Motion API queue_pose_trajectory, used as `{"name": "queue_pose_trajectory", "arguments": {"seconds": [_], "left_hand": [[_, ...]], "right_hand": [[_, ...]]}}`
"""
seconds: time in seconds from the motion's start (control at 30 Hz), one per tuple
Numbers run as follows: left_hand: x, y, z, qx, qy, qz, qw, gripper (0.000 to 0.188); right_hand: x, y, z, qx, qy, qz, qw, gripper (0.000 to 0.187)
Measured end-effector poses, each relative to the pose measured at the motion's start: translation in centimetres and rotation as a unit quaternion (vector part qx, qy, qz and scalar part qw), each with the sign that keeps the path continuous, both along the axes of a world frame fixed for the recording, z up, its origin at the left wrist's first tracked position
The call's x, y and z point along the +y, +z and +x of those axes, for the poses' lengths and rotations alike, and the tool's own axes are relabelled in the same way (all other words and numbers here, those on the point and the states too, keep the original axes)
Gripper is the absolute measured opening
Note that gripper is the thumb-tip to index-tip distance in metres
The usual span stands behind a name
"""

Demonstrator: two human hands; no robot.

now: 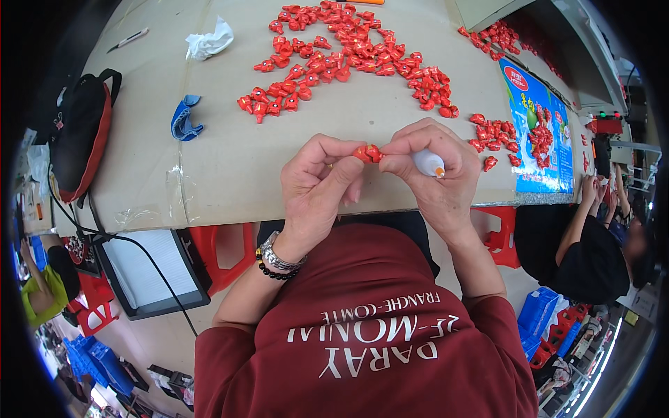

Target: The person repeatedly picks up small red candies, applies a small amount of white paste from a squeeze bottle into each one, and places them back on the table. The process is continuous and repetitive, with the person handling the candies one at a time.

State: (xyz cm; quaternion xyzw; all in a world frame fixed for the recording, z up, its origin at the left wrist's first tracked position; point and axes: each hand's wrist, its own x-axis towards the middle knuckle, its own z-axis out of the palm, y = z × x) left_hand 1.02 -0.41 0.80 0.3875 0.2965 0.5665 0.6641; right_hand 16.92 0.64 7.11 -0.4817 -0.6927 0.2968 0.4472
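A small glossy red figure piece (368,153) is pinched between both hands above the table's near edge. My left hand (317,181) grips its left end between thumb and fingertips. On its other end, the thumb and forefinger of my right hand (442,188) are closed. That same hand also keeps a small white squeeze bottle (424,161) tucked in its palm, its orange tip pointing down toward me. Beyond my hands lies a loose spread of similar red pieces (327,66), some showing a dark eye and gold marks.
More red pieces (495,132) lie at right, some on a blue printed sheet (533,132). Crumpled tissue (211,40), a blue curled scrap (185,118), a pen (128,40) and a black-and-red bag (87,136) occupy the left. Another person (592,244) sits at right.
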Motion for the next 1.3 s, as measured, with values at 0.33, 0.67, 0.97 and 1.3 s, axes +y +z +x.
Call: {"name": "queue_pose_trajectory", "arguments": {"seconds": [0.33,0.67,0.97,1.3], "left_hand": [[-0.3,-0.3,0.0,0.042,0.021,0.044,0.998,0.008],[-0.3,-0.6,0.2,0.106,0.048,0.078,0.99,0.006],[-0.3,-0.7,0.3,0.147,0.067,0.11,0.981,0.008],[-0.3,-0.4,0.5,0.171,0.076,0.119,0.975,0.009]], "right_hand": [[0.2,-1.2,0.2,0.025,0.021,-0.032,0.999,0.014],[0.1,-2.0,0.2,0.043,0.039,-0.026,0.998,0.016],[0.0,-2.7,0.4,0.03,0.041,-0.003,0.999,0.018],[-0.1,-3.0,0.4,0.036,0.039,0.003,0.999,0.021]]}}
